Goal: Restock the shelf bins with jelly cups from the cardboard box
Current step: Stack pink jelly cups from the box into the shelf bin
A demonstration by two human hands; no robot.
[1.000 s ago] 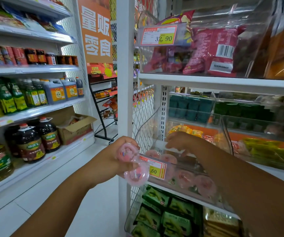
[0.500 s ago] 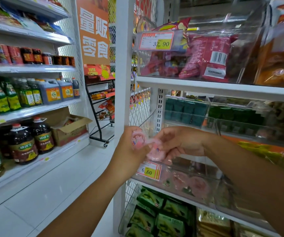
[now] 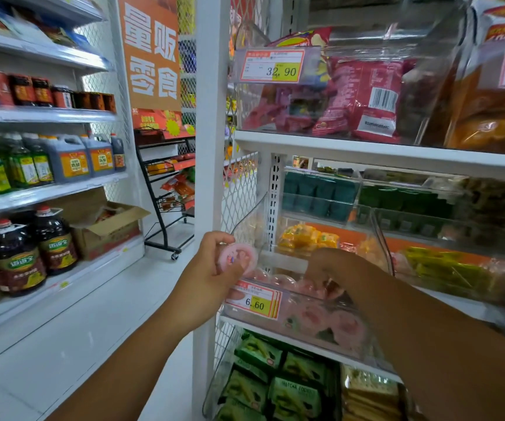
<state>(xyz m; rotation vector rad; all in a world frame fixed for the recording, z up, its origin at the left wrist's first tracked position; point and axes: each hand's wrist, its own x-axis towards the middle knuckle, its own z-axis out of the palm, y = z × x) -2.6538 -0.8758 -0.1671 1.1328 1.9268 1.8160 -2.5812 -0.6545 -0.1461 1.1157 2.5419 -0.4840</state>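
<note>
As right hand [image 3: 330,270] drops into clear plastic bin [image 3: 312,311], grip hidden | left hand [image 3: 211,267] clamps last round pink jelly cup [image 3: 239,258] | one left

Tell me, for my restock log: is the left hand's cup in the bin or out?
Out: the left hand grips the cup just outside the bin front.

Bin [image 3: 290,322] top is open under the shelf [image 3: 366,153]. Right grip [image 3: 327,268] fills mid-gap. Left grip [image 3: 211,275] with cup [image 3: 239,258] blocks the left corner by the post [image 3: 211,147]. Divider [image 3: 381,238] walls the right. Floor [image 3: 78,329], lower left, is free.
</note>
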